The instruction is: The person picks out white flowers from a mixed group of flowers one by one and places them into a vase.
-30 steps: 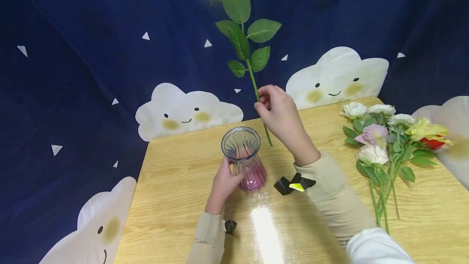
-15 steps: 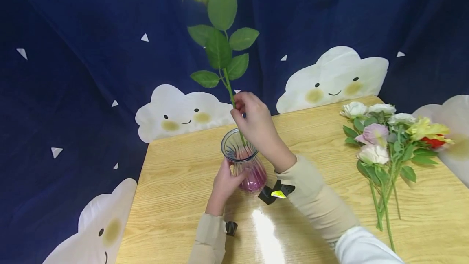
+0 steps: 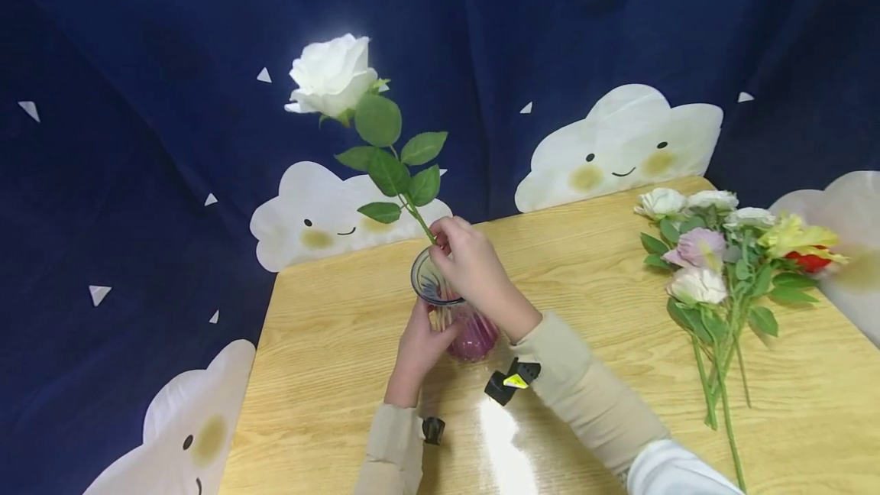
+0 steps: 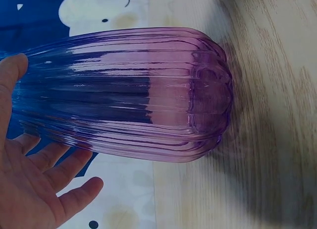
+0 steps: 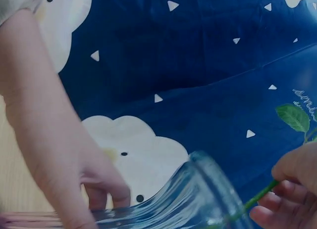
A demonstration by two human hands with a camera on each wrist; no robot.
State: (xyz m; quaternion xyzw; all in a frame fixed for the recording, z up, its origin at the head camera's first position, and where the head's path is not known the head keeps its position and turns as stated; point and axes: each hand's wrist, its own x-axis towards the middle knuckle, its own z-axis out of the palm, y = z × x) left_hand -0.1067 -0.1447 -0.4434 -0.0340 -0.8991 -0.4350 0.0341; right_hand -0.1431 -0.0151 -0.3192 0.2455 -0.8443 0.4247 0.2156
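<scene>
Lower than half a second ago, the white rose [image 3: 333, 76] leans toward eleven o'clock from the glass vase [image 3: 474, 341], its stem entering the mouth. The right hand [image 3: 476, 262] has its fingers pinching that stem close to the rim, likely to control its angle. From seven o'clock, the left hand [image 3: 421, 344] spreads thumb and fingers around the vase, apparently steadying it upright on the tabletop [image 3: 330, 350]. Well apart at three o'clock lies a flower bunch [image 3: 698, 286], probably for easy right-side reach.
</scene>
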